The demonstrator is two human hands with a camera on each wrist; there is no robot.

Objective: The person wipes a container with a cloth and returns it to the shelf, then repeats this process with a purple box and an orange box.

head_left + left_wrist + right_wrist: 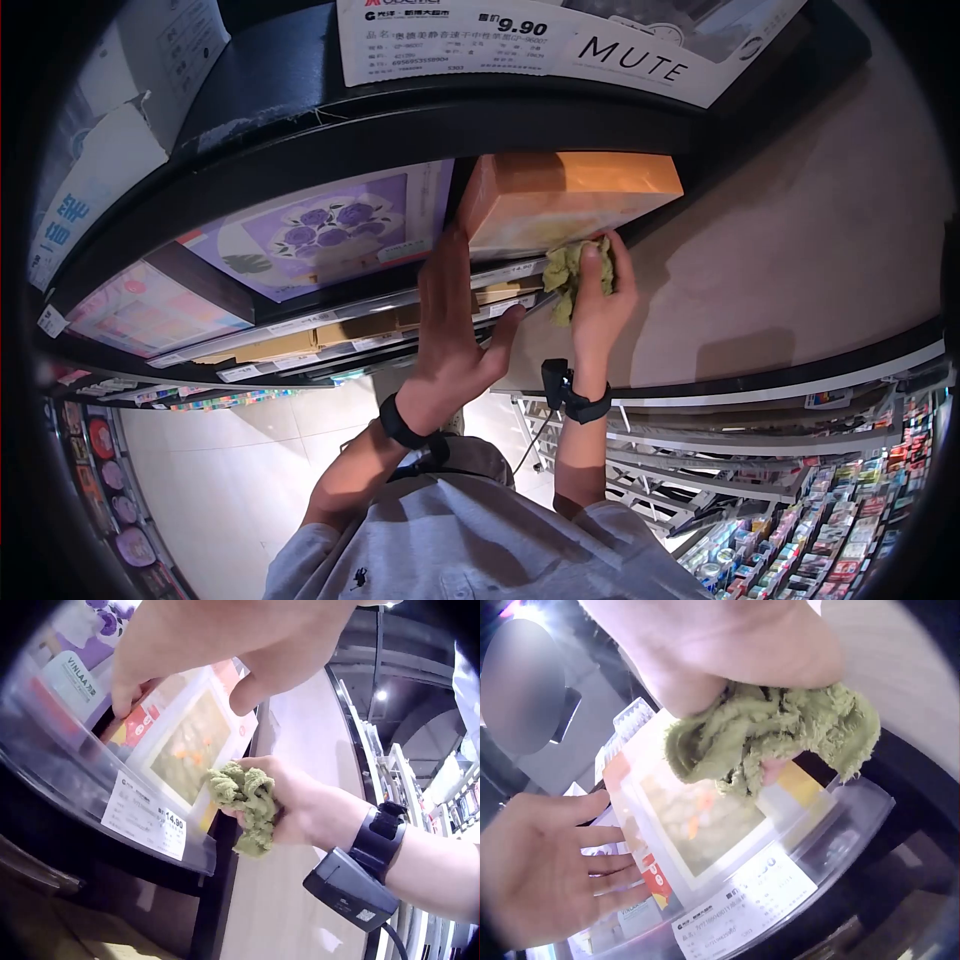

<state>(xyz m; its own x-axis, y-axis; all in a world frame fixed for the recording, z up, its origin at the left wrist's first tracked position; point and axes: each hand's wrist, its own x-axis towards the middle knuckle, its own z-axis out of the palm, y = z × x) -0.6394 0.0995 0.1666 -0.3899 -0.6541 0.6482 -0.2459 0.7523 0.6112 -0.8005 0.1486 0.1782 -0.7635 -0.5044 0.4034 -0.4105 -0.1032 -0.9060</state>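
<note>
My right hand (603, 295) grips a crumpled green cloth (563, 275) at the front right corner of an orange box (575, 205). In the left wrist view the cloth (251, 806) bunches out of the fist beside the box's picture face (191, 742). My left hand (450, 325) is at the box's left side, its fingers straight and the fingertips right at the edge. The right wrist view shows this left hand (547, 870) with its fingers spread towards the box (641, 817) and the thumb apart from them.
Left of the orange box stands a purple box with printed roses (335, 225), then a pink box (155, 305). A clear shelf lip carries a price label (146, 814). Above is a black shelf edge (420, 135) with a MUTE package (640, 60). A pale panel (800, 220) borders the right.
</note>
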